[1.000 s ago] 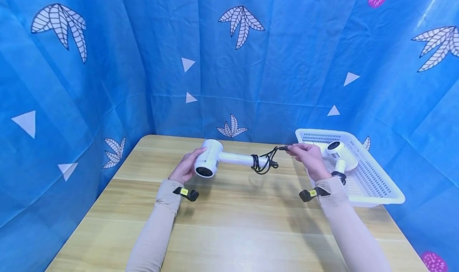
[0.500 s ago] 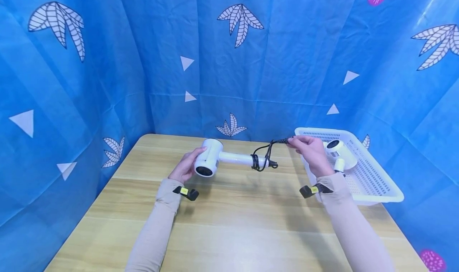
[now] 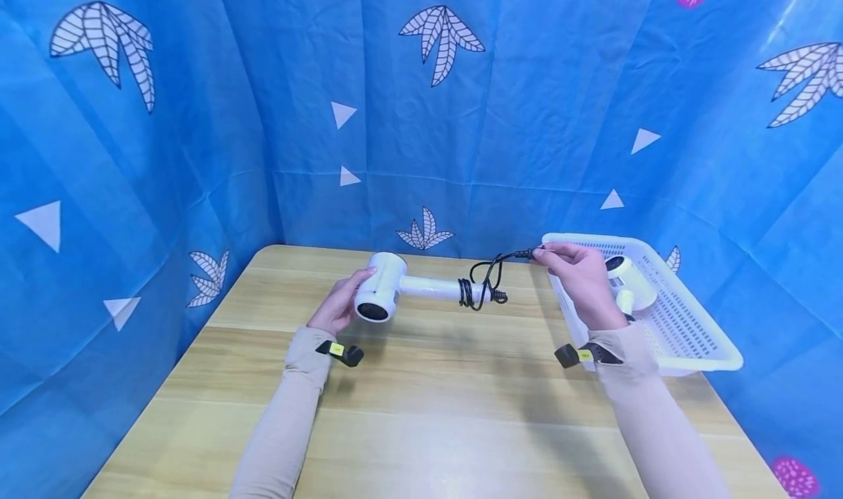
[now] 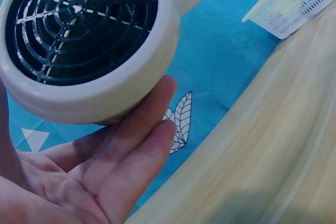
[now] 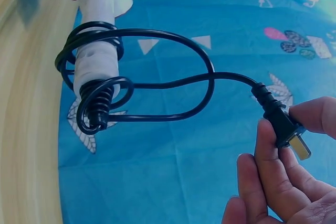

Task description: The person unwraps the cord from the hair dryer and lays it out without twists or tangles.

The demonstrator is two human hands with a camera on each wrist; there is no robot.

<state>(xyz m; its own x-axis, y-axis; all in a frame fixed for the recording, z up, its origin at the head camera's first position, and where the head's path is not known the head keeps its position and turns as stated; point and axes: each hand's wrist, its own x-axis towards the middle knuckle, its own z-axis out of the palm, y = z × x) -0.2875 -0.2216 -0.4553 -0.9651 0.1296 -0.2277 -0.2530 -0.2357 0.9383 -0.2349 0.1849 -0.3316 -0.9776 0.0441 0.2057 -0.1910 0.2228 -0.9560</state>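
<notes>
A white hair dryer [image 3: 380, 287] is held above the table by my left hand [image 3: 337, 305], which grips its barrel; the handle points right. In the left wrist view the dryer's dark round grille [image 4: 79, 24] faces the camera, with fingers beneath the rim. Black power cord [image 5: 173, 83] is looped around the handle's end. My right hand [image 3: 582, 279] pinches the black plug [image 5: 283, 124] between thumb and fingers, and a length of cord hangs from it to the handle. One metal prong shows clearly in the right wrist view.
A white perforated basket [image 3: 698, 323] stands at the table's right side, behind my right hand. Inside it lies a second white hair dryer [image 3: 635, 287], partly hidden. Blue patterned curtain [image 3: 421, 118] surrounds the wooden table [image 3: 421, 411] at the back and sides.
My right hand has moved slightly right and up with the plug, drawing a length of cord away from the handle. The left hand and hair dryer have barely moved.
</notes>
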